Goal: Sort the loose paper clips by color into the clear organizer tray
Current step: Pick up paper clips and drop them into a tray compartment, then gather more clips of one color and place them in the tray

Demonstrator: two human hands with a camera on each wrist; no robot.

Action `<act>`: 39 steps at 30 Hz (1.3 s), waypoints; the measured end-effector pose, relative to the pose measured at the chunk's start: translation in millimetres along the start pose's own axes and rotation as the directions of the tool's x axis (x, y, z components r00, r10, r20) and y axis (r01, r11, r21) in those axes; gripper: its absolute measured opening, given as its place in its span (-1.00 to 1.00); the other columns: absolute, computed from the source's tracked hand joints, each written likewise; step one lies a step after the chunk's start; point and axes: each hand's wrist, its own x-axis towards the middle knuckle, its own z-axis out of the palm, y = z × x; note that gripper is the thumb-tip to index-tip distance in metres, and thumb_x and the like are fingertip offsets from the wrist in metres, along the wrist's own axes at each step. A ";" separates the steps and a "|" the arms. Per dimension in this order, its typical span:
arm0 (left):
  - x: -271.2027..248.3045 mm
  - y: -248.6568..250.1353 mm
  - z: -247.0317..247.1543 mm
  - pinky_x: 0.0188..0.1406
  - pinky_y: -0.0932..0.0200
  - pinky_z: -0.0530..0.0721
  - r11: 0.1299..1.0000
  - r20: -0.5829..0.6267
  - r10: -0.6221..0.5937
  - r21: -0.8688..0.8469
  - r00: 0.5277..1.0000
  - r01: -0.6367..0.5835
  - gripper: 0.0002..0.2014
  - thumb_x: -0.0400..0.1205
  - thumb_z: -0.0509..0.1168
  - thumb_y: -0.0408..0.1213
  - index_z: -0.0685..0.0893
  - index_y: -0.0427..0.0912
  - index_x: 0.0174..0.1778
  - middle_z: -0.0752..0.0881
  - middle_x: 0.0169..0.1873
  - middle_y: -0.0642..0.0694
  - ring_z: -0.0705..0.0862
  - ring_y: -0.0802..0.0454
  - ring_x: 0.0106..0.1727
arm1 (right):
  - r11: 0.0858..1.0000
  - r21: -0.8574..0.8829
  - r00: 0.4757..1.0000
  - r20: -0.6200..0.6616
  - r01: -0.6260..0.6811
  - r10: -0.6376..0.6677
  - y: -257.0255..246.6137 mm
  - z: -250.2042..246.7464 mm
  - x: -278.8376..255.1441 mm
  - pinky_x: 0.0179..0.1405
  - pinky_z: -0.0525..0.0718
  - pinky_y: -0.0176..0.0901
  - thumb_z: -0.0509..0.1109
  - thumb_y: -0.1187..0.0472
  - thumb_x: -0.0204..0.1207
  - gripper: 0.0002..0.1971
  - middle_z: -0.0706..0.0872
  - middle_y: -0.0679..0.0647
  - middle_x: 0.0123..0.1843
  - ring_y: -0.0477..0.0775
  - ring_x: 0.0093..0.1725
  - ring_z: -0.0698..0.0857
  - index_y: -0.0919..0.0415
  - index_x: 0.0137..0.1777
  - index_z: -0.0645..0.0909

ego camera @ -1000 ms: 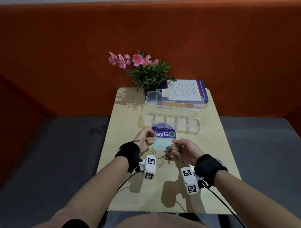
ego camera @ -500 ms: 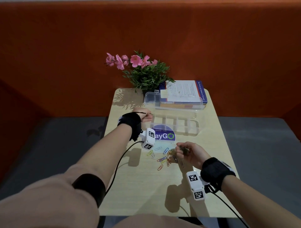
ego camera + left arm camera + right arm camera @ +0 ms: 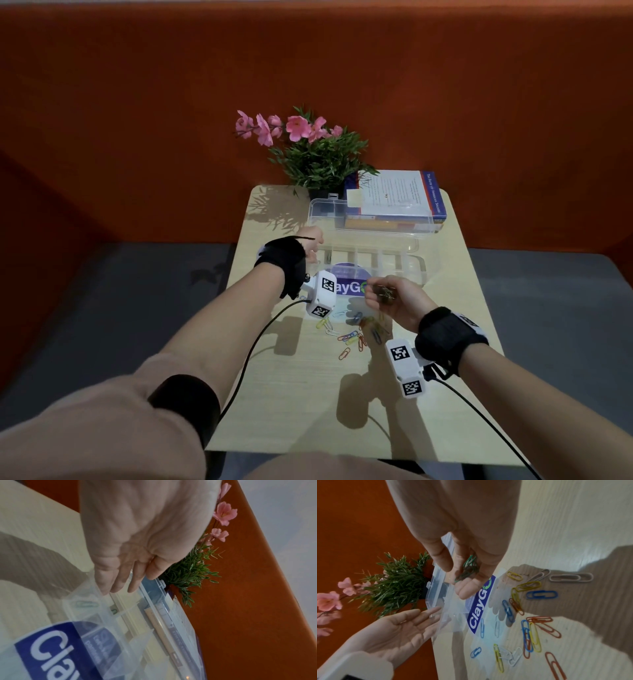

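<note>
The clear organizer tray (image 3: 422, 271) lies open across the table's middle, partly on a blue ClayGO sticker. My left hand (image 3: 313, 247) hovers over the tray's left end with its fingers (image 3: 120, 582) straight and nothing in them. A green clip (image 3: 87, 604) lies in the compartment just below those fingers. My right hand (image 3: 376, 293) is lifted above the sticker, its curled fingers holding a bunch of green paper clips (image 3: 468, 568). Loose paper clips (image 3: 356, 333) in blue, yellow, orange and white lie scattered on the table beneath it.
The tray's clear lid (image 3: 373, 219) leans back against a stack of books (image 3: 394, 195) at the far right. A potted plant with pink flowers (image 3: 315, 154) stands at the far edge. Cables run from both wrist cameras toward me.
My left hand went from beside the clip pile forward to the tray's left end and opened. My right hand rose a little toward the tray, still holding green clips.
</note>
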 end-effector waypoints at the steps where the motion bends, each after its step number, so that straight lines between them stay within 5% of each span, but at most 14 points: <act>1: -0.9 -0.4 -0.5 -0.58 0.24 0.28 1.000 -0.009 0.014 -0.026 1.000 -0.014 -0.82 0.68 -0.01 -0.40 0.42 -0.24 -0.22 0.34 -0.39 -0.14 0.29 -0.01 -0.47 | 1.000 0.000 1.000 0.004 0.007 -0.007 -2.4 3.8 -0.2 -0.36 0.72 -0.26 0.10 0.39 0.58 -0.89 0.51 0.18 -0.23 0.08 -0.28 0.54 0.32 0.00 0.45; 4: -6.7 -2.9 -6.1 -0.51 0.26 0.25 0.985 -0.061 0.119 -0.118 0.991 -0.126 -0.73 0.70 0.03 -0.44 0.40 -0.17 -0.33 0.37 -0.46 -0.08 0.33 0.09 -0.55 | 0.999 0.039 0.999 -0.048 0.015 -0.013 -13.8 17.7 4.3 -0.06 0.75 -0.10 0.09 0.44 0.60 -0.85 0.57 0.28 -0.13 0.20 -0.10 0.64 0.41 0.07 0.46; 6: -18.1 -9.8 -13.5 -0.40 0.22 0.56 0.964 -0.189 0.197 -0.143 0.962 -0.226 -0.85 0.68 0.14 -0.43 0.56 -0.21 -0.18 0.51 -0.44 -0.08 0.52 0.10 -0.52 | 0.999 0.035 0.999 -0.053 0.009 -0.007 -24.9 32.3 11.5 0.21 0.66 0.06 0.04 0.46 0.63 -0.80 0.58 0.34 -0.05 0.27 0.08 0.64 0.48 0.15 0.42; 8: -29.6 -27.2 -21.4 -0.31 0.16 0.68 0.956 -0.310 0.246 -0.079 0.918 -0.283 -0.88 0.63 0.22 -0.44 0.60 -0.15 -0.15 0.62 -0.39 -0.09 0.61 0.03 -0.39 | 1.000 -0.028 1.000 -0.028 -0.005 0.004 -35.0 52.6 23.0 0.35 0.60 0.07 0.04 0.47 0.63 -0.82 0.57 0.32 -0.07 0.24 0.02 0.63 0.45 0.14 0.40; 10: -39.1 -48.7 -27.3 -0.33 0.18 0.64 0.959 -0.358 0.262 -0.006 0.896 -0.283 -0.86 0.61 0.25 -0.40 0.57 -0.11 -0.23 0.67 -0.34 -0.14 0.63 -0.03 -0.32 | 0.997 -0.080 1.000 -0.013 -0.018 0.017 -41.2 74.7 39.6 0.31 0.60 0.03 0.06 0.44 0.62 -0.88 0.51 0.26 -0.17 0.16 -0.18 0.57 0.39 0.10 0.37; 12: -44.4 -70.2 -29.6 -0.33 0.17 0.58 0.966 -0.346 0.252 0.029 0.904 -0.259 -0.92 0.64 0.24 -0.31 0.56 -0.15 -0.16 0.68 -0.32 -0.16 0.64 -0.07 -0.30 | 0.981 -0.193 1.000 -0.030 -0.008 0.003 -45.2 94.5 51.2 0.06 0.61 -0.04 0.09 0.38 0.62 -0.83 0.47 0.21 -0.19 0.12 -0.22 0.53 0.37 0.18 0.36; 15: -45.7 -96.7 -29.5 -0.33 0.10 0.54 0.979 -0.288 0.202 0.057 0.936 -0.194 -0.90 0.66 0.24 -0.22 0.57 -0.13 -0.14 0.68 -0.35 -0.17 0.61 -0.12 -0.29 | 0.909 -0.417 0.999 -0.032 0.008 -0.024 -49.2 111.5 61.5 0.42 0.45 0.10 0.11 0.30 0.65 -0.61 0.47 0.31 0.37 0.29 0.37 0.50 0.39 0.45 0.35; 17: -46.6 -108.9 -25.4 -0.32 0.08 0.56 0.974 -0.238 0.210 0.139 0.948 -0.181 -0.91 0.64 0.27 -0.24 0.59 -0.12 -0.18 0.67 -0.39 -0.16 0.59 -0.14 -0.30 | 0.882 -0.469 0.999 -0.010 0.035 -0.045 -50.6 115.0 57.3 0.53 0.34 0.14 0.12 0.27 0.65 -0.59 0.40 0.31 0.52 0.23 0.36 0.46 0.40 0.46 0.37; 21: -52.3 -117.1 -6.1 -0.16 0.14 0.58 0.886 -0.171 0.310 0.409 0.935 -0.219 -0.89 0.56 0.28 -0.37 0.64 -0.10 -0.24 0.64 -0.32 -0.10 0.65 -0.14 -0.19 | 0.804 -0.578 0.988 0.129 0.142 -0.081 -45.4 92.8 31.6 0.06 0.62 -0.07 0.18 0.32 0.61 -0.71 0.64 0.22 -0.01 0.14 -0.05 0.58 0.43 0.24 0.58; 25: -48.3 -117.4 6.9 -0.01 0.10 0.64 0.750 -0.148 0.420 0.612 0.896 -0.251 -0.78 0.48 0.22 -0.49 0.63 -0.04 -0.22 0.73 -0.04 -0.13 0.69 -0.15 0.03 | 0.540 -0.836 0.995 0.072 0.102 -0.076 -23.7 42.9 12.8 -0.07 0.73 0.02 0.26 0.35 0.56 -0.87 0.64 0.15 -0.24 0.09 -0.24 0.63 0.25 -0.17 0.61; 28: -39.0 -117.2 8.3 0.24 -0.02 0.64 0.573 -0.027 0.488 0.763 0.872 -0.298 -0.60 0.45 0.17 -0.64 0.62 -0.09 0.04 0.60 0.28 -0.09 0.60 -0.13 0.21 | 0.176 -0.983 0.987 0.023 0.051 -0.158 1.8 9.9 8.5 -0.07 0.66 -0.05 0.29 0.33 0.53 -0.89 0.68 0.12 -0.11 0.10 -0.12 0.65 0.19 -0.13 0.65; 30: -35.4 -115.9 8.4 0.29 -0.01 0.59 0.455 0.043 0.471 0.844 0.881 -0.285 -0.58 0.49 0.15 -0.65 0.61 -0.16 0.17 0.56 0.33 -0.11 0.54 -0.17 0.28 | 0.033 -0.995 0.972 0.084 0.093 -0.219 19.1 -1.7 4.6 -0.07 0.57 -0.16 0.37 0.18 0.50 -0.85 0.68 0.15 0.03 0.12 -0.04 0.66 0.16 0.01 0.70; 35: -35.7 -114.6 9.2 0.13 -0.02 0.59 0.237 0.105 0.473 0.941 0.875 -0.241 -0.76 0.59 0.17 -0.50 0.64 -0.23 0.11 0.64 0.17 -0.22 0.60 -0.23 0.23 | -0.148 -0.978 0.941 0.186 0.148 -0.284 46.5 -4.6 4.4 0.03 0.60 -0.11 0.44 0.13 0.37 -0.79 0.60 0.08 0.07 0.13 0.12 0.58 -0.04 -0.01 0.78; 39: -37.6 -112.3 12.9 0.11 -0.05 0.61 0.135 0.146 0.471 0.963 0.870 -0.234 -0.76 0.62 0.14 -0.52 0.63 -0.28 0.11 0.68 0.15 -0.27 0.64 -0.27 0.19 | -0.312 -0.943 0.939 0.207 0.117 -0.275 51.4 -0.2 7.7 0.03 0.60 -0.02 0.29 0.21 0.48 -0.81 0.60 0.14 0.11 0.18 0.26 0.51 0.18 0.02 0.69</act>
